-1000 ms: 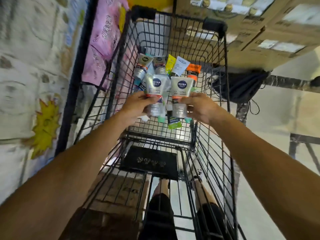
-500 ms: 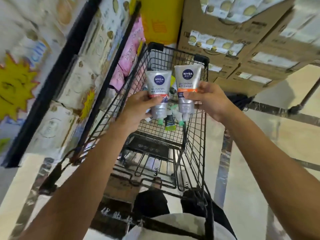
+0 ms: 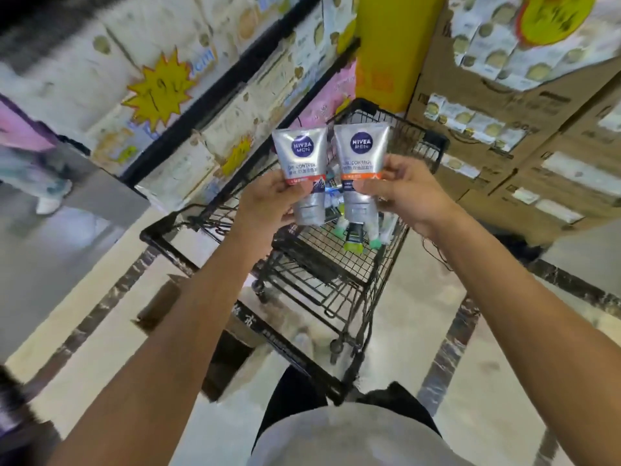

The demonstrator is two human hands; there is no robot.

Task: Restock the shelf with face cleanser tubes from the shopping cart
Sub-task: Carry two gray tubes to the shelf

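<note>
- While my left hand pinches one silver tube and my right hand the other, caps down (both above the cart), I should carry them level to the shelf — thumbs firm.
- Labels face me — blue round logo, red and orange bands; more tubes lie in the basket.

Two silver face cleanser tubes stand side by side, crimped ends up and caps down, above the black wire shopping cart. The left tube bears a red band and a dark mountain print; the right tube an orange band — both show a round blue logo. More tubes lie in the cart's basket, green caps showing.
</note>
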